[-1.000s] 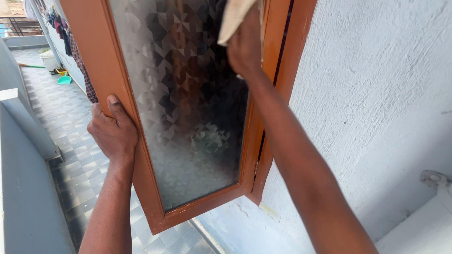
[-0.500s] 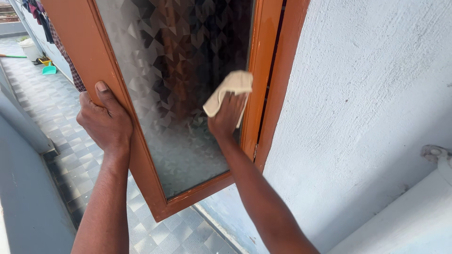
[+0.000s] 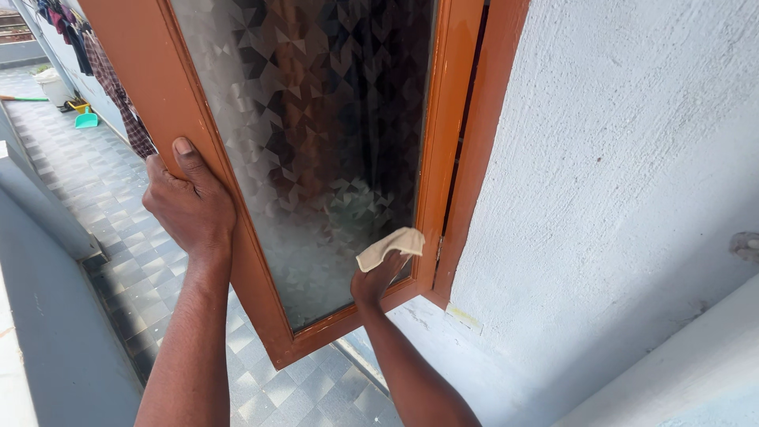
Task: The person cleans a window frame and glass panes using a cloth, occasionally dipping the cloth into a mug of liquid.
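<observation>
An orange-brown wooden window sash (image 3: 261,292) with patterned frosted glass (image 3: 316,126) stands swung outward from a white rough wall. My left hand (image 3: 188,204) grips the sash's outer left stile, thumb pointing up along the frame. My right hand (image 3: 374,281) presses a small beige cloth (image 3: 390,246) against the glass at its lower right corner, close to the hinge side. The top of the sash is cut off by the picture edge.
The white textured wall (image 3: 617,182) fills the right side, with a white ledge (image 3: 680,372) below. Down left runs a grey tiled walkway (image 3: 118,229) with a low grey parapet (image 3: 47,316), hanging clothes (image 3: 118,103), a white bucket (image 3: 54,85) and a teal dustpan (image 3: 85,119).
My right hand has drawn the cloth down the glass from the top right to the lower right corner. My left hand has kept its grip on the frame.
</observation>
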